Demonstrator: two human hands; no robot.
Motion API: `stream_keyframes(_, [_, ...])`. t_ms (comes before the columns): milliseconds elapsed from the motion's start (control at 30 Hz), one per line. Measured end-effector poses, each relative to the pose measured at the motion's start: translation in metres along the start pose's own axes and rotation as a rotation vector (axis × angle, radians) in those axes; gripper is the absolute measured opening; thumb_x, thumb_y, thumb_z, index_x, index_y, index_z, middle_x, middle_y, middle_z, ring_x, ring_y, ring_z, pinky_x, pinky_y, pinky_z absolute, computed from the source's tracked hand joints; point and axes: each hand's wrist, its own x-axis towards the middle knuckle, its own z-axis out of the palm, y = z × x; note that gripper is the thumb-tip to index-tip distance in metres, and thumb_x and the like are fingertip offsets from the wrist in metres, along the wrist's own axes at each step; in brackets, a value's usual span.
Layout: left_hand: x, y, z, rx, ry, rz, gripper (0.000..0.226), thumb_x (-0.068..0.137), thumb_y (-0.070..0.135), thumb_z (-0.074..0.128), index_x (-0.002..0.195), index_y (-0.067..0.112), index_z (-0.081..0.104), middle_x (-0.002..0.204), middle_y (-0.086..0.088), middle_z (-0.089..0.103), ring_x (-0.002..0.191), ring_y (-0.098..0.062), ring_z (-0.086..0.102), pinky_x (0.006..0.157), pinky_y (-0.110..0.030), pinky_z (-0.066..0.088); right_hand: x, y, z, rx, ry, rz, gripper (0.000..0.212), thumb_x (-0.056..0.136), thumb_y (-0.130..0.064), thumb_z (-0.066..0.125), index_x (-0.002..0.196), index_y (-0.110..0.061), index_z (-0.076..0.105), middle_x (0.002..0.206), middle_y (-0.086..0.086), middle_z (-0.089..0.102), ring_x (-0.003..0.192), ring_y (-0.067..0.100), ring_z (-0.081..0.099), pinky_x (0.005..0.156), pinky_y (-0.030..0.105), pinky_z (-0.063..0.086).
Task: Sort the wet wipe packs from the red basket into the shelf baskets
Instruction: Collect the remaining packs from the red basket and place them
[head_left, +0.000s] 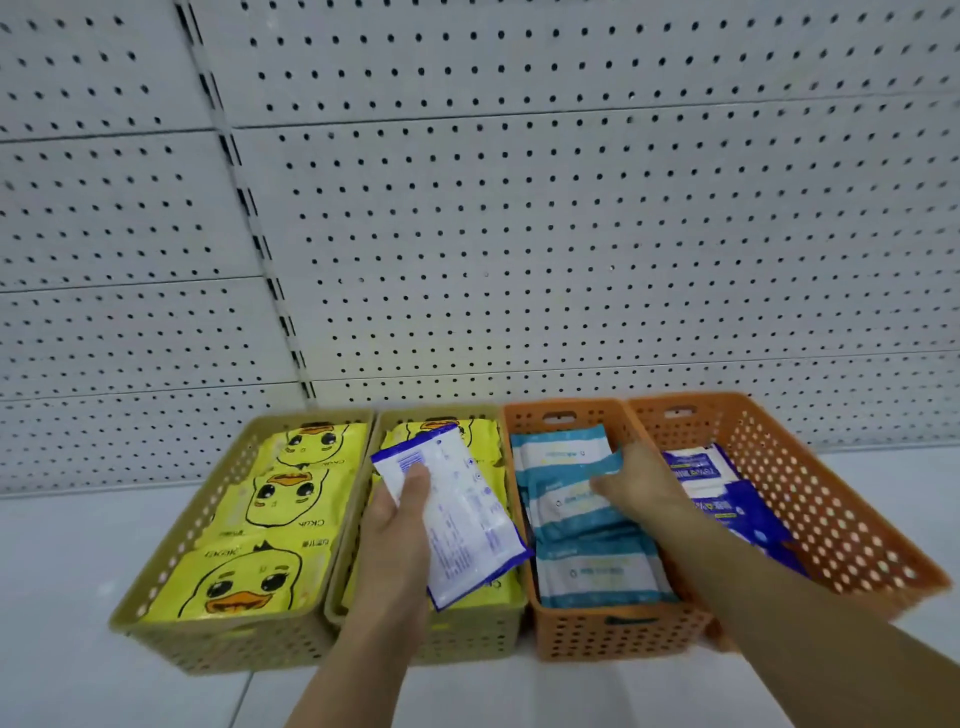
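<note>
Baskets (171, 545) sit in a row: left hand (400, 514) pinches a blue-edged wipe pack (467, 525) at six o'clock; right hand (641, 483) curls round a teal pack (566, 501) at five. The blue one should lie flat in the rightmost orange basket (831, 499), at four.

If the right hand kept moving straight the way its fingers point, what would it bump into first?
Probably the teal-and-white wet wipe packs lying in the left orange perforated plastic basket. The right hand seems to pinch one of them, though depth is unclear.

Two yellow baskets (218, 649), two orange baskets (613, 639), two hands (395, 525)
</note>
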Motion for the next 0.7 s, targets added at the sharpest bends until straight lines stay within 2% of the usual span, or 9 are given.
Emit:
stream_keyframes(133, [0.005, -0.003, 0.01, 0.018, 0.009, -0.015, 0.017, 0.101, 0.033, 0.049, 0.103, 0.023, 0.061, 0.098, -0.001, 0.075, 0.091, -0.026, 0.072, 0.084, -0.057, 0.055, -0.004, 0.001, 0.012, -0.385, 0.078, -0.108, 0.043, 0.084, -0.019, 0.063, 0.119, -0.003, 0.043, 0.108, 0.014, 0.062, 0.096, 0.029, 0.062, 0.073, 0.034, 0.05])
stream_keyframes(233, [0.009, -0.005, 0.017, 0.014, 0.003, -0.025, 0.024, 0.1, 0.035, 0.049, 0.114, 0.019, 0.061, 0.107, -0.005, 0.074, 0.097, -0.027, 0.072, 0.088, -0.056, 0.054, -0.012, 0.003, 0.013, -0.615, 0.167, -0.32, 0.059, 0.08, -0.018, 0.067, 0.13, -0.006, 0.039, 0.126, 0.014, 0.05, 0.116, 0.029, 0.049, 0.095, 0.035, 0.042])
stream_keyframes(300, [0.013, -0.007, 0.022, 0.005, 0.012, -0.014, 0.025, 0.101, 0.034, 0.048, 0.116, 0.018, 0.061, 0.109, -0.005, 0.074, 0.099, -0.025, 0.071, 0.088, -0.05, 0.055, -0.017, 0.003, 0.008, -0.5, 0.242, -0.586, 0.076, 0.069, -0.013, 0.074, 0.137, -0.009, 0.041, 0.134, 0.013, 0.047, 0.124, 0.03, 0.043, 0.104, 0.036, 0.037])
stream_keyframes(367, [0.017, -0.007, 0.031, -0.001, 0.014, -0.006, 0.027, 0.102, 0.032, 0.045, 0.119, 0.017, 0.061, 0.112, -0.006, 0.073, 0.1, -0.025, 0.07, 0.086, -0.045, 0.056, -0.035, -0.004, -0.001, -0.324, 0.176, -0.883, 0.085, 0.064, -0.014, 0.077, 0.14, -0.018, 0.04, 0.142, 0.009, 0.042, 0.133, 0.025, 0.034, 0.105, 0.033, 0.033])
stream_keyframes(433, [0.02, -0.008, 0.045, -0.02, 0.01, 0.001, 0.03, 0.103, 0.029, 0.043, 0.12, 0.012, 0.061, 0.111, -0.01, 0.072, 0.096, -0.025, 0.071, 0.079, -0.04, 0.056, -0.053, -0.013, -0.007, -0.25, 0.074, -1.088, 0.078, 0.069, -0.018, 0.073, 0.139, -0.028, 0.041, 0.148, 0.001, 0.037, 0.137, 0.02, 0.029, 0.107, 0.03, 0.03])
stream_keyframes(500, [0.017, -0.008, 0.064, -0.101, -0.041, -0.021, 0.037, 0.103, 0.032, 0.04, 0.12, 0.007, 0.061, 0.107, -0.013, 0.073, 0.088, -0.024, 0.071, 0.075, -0.038, 0.054, -0.059, -0.014, -0.011, -0.124, 0.116, -1.181, 0.057, 0.074, -0.012, 0.069, 0.127, -0.027, 0.056, 0.139, -0.004, 0.049, 0.13, 0.017, 0.041, 0.104, 0.026, 0.037])
stream_keyframes(600, [0.011, -0.013, 0.092, -0.059, -0.068, 0.009, 0.051, 0.102, 0.048, 0.033, 0.114, 0.009, 0.064, 0.097, -0.006, 0.075, 0.092, -0.021, 0.07, 0.085, -0.041, 0.053, -0.066, -0.012, -0.044, 0.37, 0.169, -0.922, 0.033, 0.083, -0.004, 0.066, 0.104, -0.029, 0.069, 0.106, -0.018, 0.067, 0.103, 0.004, 0.06, 0.088, 0.022, 0.049])
stream_keyframes(667, [0.007, -0.021, 0.109, 0.064, -0.099, 0.092, 0.051, 0.1, 0.052, 0.036, 0.108, 0.012, 0.066, 0.096, -0.01, 0.075, 0.094, -0.027, 0.071, 0.087, -0.046, 0.056, -0.069, -0.008, -0.072, 0.666, 0.094, -0.634, 0.018, 0.089, -0.011, 0.064, 0.093, -0.028, 0.069, 0.088, -0.012, 0.072, 0.083, 0.004, 0.067, 0.071, 0.021, 0.053])
stream_keyframes(700, [0.006, -0.024, 0.118, 0.129, -0.111, 0.154, 0.048, 0.1, 0.051, 0.038, 0.101, 0.012, 0.067, 0.09, -0.011, 0.075, 0.086, -0.027, 0.073, 0.08, -0.043, 0.059, -0.068, -0.003, -0.085, 0.785, 0.057, -0.517, 0.013, 0.089, -0.011, 0.063, 0.091, -0.023, 0.068, 0.082, -0.006, 0.073, 0.075, 0.005, 0.069, 0.062, 0.019, 0.054])
